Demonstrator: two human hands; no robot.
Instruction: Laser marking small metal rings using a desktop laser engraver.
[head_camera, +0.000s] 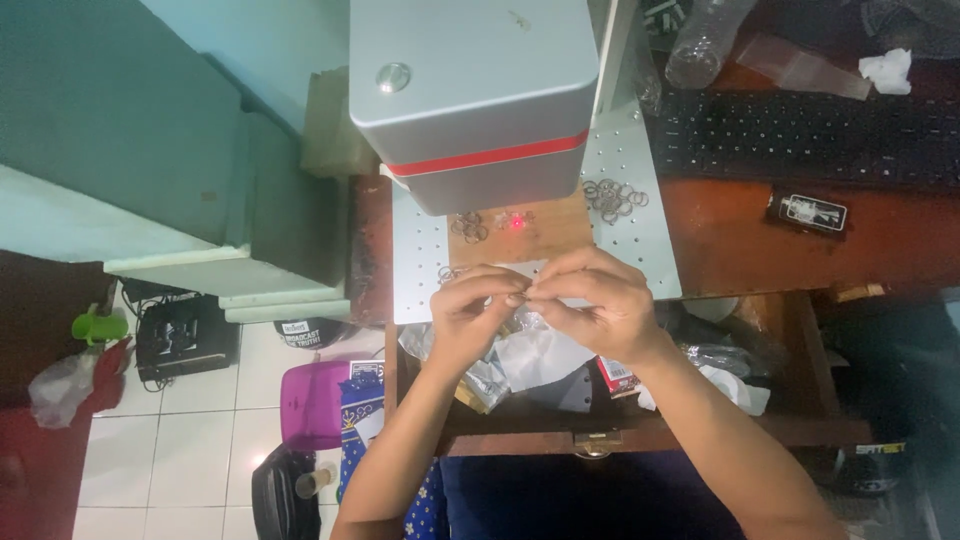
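- Bags of clear plastic lie crumpled in an open drawer just under the hands.
- A small red and white packet peeks out of the drawer by the right wrist.
- A black box with a white label lies on the brown desk, right of the hands and below the keyboard.
- A clear bag and a white crumpled tissue lie at the top right. A clear bottle lies near them.
- A purple tub stands on the white floor at the lower left. A black round thing with a white label sits just above the tub.
- The left hand and the right hand meet fingertip to fingertip.
- Both hands are pinched closed on a ring held between them. It is tiny and mostly hidden, so its look is hard to tell.
- The ring is in the air, over the front edge of a white plate full of little holes.
- More rings lie on the plate: a pile at the right and a few at the left. They are thin, round and dull metal.
- A grey machine with a red stripe hangs over a wood board. A red dot glows on the board.
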